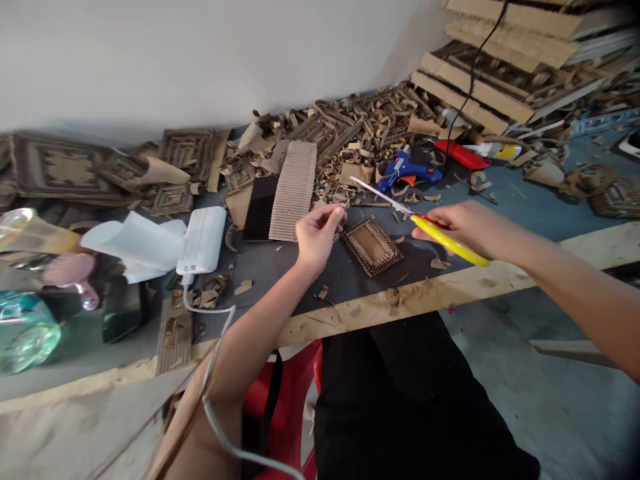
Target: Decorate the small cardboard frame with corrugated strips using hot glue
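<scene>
My right hand (463,230) is wrapped round a pair of scissors (443,240) with a yellow handle. Their pale blades point up and left over the table. Thumb and fingertips meet in a pinch on my left hand (317,237); whatever may lie between them is too small to make out. Between the two hands lies a small rectangular frame of corrugated cardboard (386,263), flat on the table. Just beyond my left hand, a ribbed cardboard sheet (295,187) rests partly over a flat black piece (257,210).
A blue glue gun (407,172) and a red-handled tool (463,155) lie at the back right. Cardboard scraps (345,140) are heaped along the wall. A white power bank (201,240) trails a cable past my left arm. Cardboard panels (480,90) are stacked far right.
</scene>
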`<move>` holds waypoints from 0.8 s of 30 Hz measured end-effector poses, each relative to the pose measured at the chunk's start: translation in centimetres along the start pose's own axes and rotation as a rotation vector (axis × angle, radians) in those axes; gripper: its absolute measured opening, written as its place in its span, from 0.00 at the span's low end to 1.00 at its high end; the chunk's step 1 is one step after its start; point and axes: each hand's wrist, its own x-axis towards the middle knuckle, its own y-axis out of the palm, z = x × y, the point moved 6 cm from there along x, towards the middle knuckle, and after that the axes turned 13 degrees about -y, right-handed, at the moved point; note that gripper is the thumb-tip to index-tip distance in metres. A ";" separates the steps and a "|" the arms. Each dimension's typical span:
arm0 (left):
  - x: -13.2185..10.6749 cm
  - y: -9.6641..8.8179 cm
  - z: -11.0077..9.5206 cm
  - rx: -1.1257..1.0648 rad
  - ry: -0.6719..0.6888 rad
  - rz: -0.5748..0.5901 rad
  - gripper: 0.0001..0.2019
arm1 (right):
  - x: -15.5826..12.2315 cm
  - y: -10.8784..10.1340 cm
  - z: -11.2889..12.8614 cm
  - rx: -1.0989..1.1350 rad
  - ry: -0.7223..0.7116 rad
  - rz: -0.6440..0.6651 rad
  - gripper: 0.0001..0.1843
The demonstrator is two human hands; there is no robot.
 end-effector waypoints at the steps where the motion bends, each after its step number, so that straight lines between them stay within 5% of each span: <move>1: 0.1 -0.1 0.1 -0.004 0.015 0.002 0.21 | -0.4 -0.7 -0.9 -0.065 0.020 -0.054 0.38; 5: 0.7 -0.5 0.4 0.031 0.058 -0.003 0.21 | -2.6 -3.0 -5.3 -0.339 0.236 -0.165 0.40; 10: 1.2 -0.7 0.6 0.085 0.044 -0.042 0.09 | -4.3 -4.7 -10.3 -0.507 0.626 -0.129 0.40; 15: 1.1 -0.7 0.3 0.098 0.031 -0.061 0.05 | -4.1 -5.7 -11.6 -0.458 0.713 -0.129 0.34; 17: 0.9 -0.7 0.1 0.136 0.065 -0.054 0.06 | -3.5 -6.8 -9.7 -0.505 0.609 -0.293 0.30; 20: 0.8 -0.8 -0.1 0.201 0.101 -0.040 0.06 | -0.7 -7.6 -3.7 -0.425 0.057 -0.595 0.22; 22: 0.8 -0.9 0.0 0.238 0.107 -0.043 0.06 | 2.4 -6.4 0.2 -0.288 -0.351 -0.533 0.20; 24: 0.8 -1.0 0.0 0.267 0.114 -0.054 0.06 | 5.5 -5.1 2.3 -0.276 -0.545 -0.437 0.17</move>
